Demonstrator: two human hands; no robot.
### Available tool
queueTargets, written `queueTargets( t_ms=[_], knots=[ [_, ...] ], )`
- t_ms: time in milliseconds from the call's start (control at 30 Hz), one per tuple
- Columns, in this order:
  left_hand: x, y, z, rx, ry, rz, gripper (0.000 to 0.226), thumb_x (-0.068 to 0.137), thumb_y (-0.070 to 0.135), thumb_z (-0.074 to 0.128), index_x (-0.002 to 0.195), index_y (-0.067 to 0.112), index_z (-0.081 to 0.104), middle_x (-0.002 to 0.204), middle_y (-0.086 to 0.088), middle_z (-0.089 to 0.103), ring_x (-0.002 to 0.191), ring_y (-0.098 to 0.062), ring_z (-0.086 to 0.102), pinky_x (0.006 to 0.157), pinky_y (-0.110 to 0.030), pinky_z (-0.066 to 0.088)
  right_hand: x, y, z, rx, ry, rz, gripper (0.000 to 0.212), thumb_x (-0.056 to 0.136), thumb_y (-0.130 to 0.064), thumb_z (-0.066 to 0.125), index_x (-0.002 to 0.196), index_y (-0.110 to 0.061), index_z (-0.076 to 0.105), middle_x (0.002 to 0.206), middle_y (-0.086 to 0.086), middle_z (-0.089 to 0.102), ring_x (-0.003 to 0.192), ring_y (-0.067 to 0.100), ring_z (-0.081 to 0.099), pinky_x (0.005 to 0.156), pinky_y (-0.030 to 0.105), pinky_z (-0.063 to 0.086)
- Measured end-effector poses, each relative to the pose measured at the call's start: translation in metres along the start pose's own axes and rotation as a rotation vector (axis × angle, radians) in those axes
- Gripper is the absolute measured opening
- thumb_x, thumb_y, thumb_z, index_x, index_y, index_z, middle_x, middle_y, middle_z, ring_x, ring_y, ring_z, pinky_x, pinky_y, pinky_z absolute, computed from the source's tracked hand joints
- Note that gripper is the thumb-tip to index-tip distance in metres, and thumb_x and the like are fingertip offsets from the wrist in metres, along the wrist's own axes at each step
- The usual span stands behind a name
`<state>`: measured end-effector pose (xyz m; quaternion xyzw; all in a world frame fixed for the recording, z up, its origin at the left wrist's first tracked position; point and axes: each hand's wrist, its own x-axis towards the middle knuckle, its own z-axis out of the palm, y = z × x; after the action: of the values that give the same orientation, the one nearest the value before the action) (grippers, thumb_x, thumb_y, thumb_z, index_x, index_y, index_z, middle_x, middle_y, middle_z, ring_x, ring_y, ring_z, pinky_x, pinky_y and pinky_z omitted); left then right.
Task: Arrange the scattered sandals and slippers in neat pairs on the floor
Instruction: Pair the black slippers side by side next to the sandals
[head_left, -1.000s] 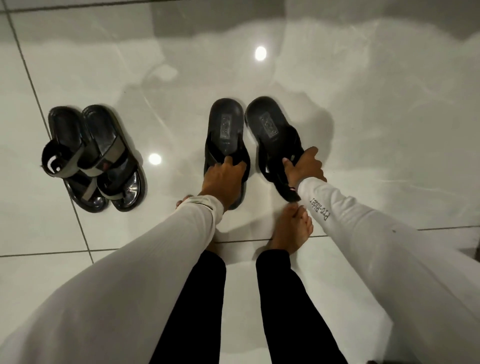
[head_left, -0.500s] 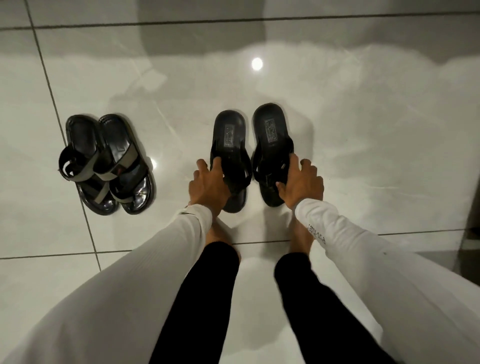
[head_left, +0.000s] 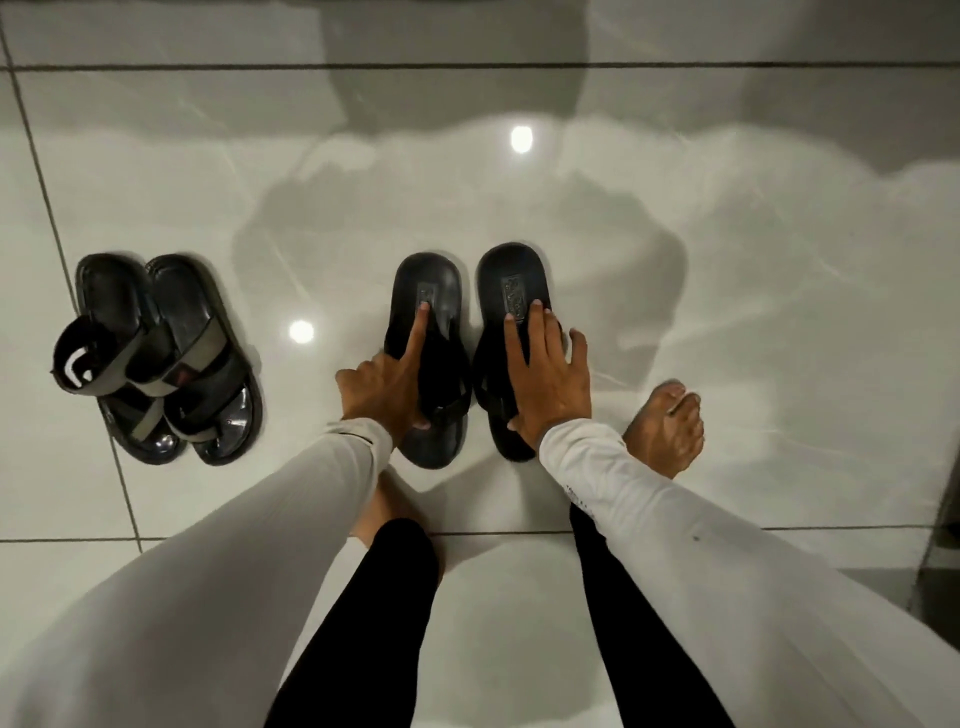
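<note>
- Slippers first: left black slipper (head_left: 427, 358) and right black slipper (head_left: 511, 343) lie side by side on the tiled floor (head_left: 727, 312), near but not touching, right one set slightly farther from me
- Step in hand, as I judge it: squaring this pair; next I should nudge the right one back level, then let go
- My left hand (head_left: 382, 387) presses one outstretched finger on its insole, gripping nothing
- My right hand (head_left: 548, 384) lies flat, fingers spread, holding nothing
- Strapped sandals (head_left: 156, 358) sit paired, well to the left
</note>
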<state>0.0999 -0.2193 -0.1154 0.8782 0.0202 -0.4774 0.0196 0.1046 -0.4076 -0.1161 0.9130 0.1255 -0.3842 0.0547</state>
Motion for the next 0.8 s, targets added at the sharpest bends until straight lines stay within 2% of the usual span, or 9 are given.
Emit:
queueTargets(
  t_ms=[100, 200, 300, 400, 500, 800],
  knots=[
    [-0.001, 0.011, -0.006, -0.003, 0.003, 0.000, 0.136, 0.075, 0.052, 0.082, 0.157, 0.032, -0.024, 0.087, -0.013, 0.067, 0.069, -0.028, 0.066, 0.076, -0.041, 0.061, 0.002, 0.016, -0.004, 0.016, 0.003, -0.019, 0.125, 0.066, -0.045, 0.088, 0.160, -0.014, 0.011, 0.166, 0.023, 0.008, 0.152, 0.038, 0.019, 0.119, 0.056, 0.024],
    [0.004, 0.038, -0.020, -0.014, 0.010, -0.008, 0.136, 0.074, 0.053, 0.083, 0.158, 0.030, -0.022, 0.089, -0.014, 0.068, 0.066, -0.026, 0.060, 0.073, -0.038, 0.058, 0.008, 0.043, -0.013, 0.018, 0.005, 0.007, 0.123, 0.068, -0.044, 0.087, 0.160, -0.014, 0.012, 0.166, 0.023, 0.008, 0.152, 0.039, 0.018, 0.119, 0.056, 0.024],
    [0.018, 0.072, -0.039, -0.031, 0.020, 0.000, 0.136, 0.074, 0.051, 0.084, 0.158, 0.031, -0.022, 0.094, -0.016, 0.069, 0.069, -0.028, 0.059, 0.077, -0.041, 0.058, 0.017, 0.077, -0.023, 0.019, 0.026, 0.040, 0.122, 0.066, -0.044, 0.087, 0.159, -0.014, 0.014, 0.165, 0.023, 0.012, 0.151, 0.039, 0.021, 0.117, 0.055, 0.028],
    [0.033, 0.105, -0.059, -0.025, 0.038, 0.040, 0.136, 0.074, 0.051, 0.083, 0.157, 0.033, -0.022, 0.101, -0.017, 0.068, 0.082, -0.032, 0.069, 0.083, -0.046, 0.059, 0.026, 0.117, -0.036, 0.023, 0.034, 0.066, 0.124, 0.062, -0.045, 0.089, 0.159, -0.016, 0.016, 0.164, 0.021, 0.016, 0.150, 0.037, 0.023, 0.115, 0.054, 0.029],
    [0.047, 0.137, -0.077, -0.006, 0.061, 0.061, 0.135, 0.074, 0.050, 0.084, 0.158, 0.034, -0.021, 0.108, -0.018, 0.067, 0.091, -0.035, 0.070, 0.087, -0.048, 0.058, 0.035, 0.152, -0.047, 0.026, 0.029, 0.082, 0.125, 0.062, -0.048, 0.088, 0.159, -0.018, 0.016, 0.165, 0.019, 0.016, 0.151, 0.036, 0.022, 0.115, 0.053, 0.029],
    [0.072, 0.208, -0.116, 0.022, 0.076, 0.062, 0.138, 0.071, 0.049, 0.086, 0.158, 0.035, -0.019, 0.111, -0.018, 0.068, 0.096, -0.037, 0.070, 0.083, -0.048, 0.053, 0.053, 0.228, -0.072, 0.014, 0.041, 0.096, 0.125, 0.059, -0.048, 0.089, 0.158, -0.019, 0.018, 0.164, 0.018, 0.017, 0.150, 0.035, 0.024, 0.113, 0.054, 0.030]
  ],
)
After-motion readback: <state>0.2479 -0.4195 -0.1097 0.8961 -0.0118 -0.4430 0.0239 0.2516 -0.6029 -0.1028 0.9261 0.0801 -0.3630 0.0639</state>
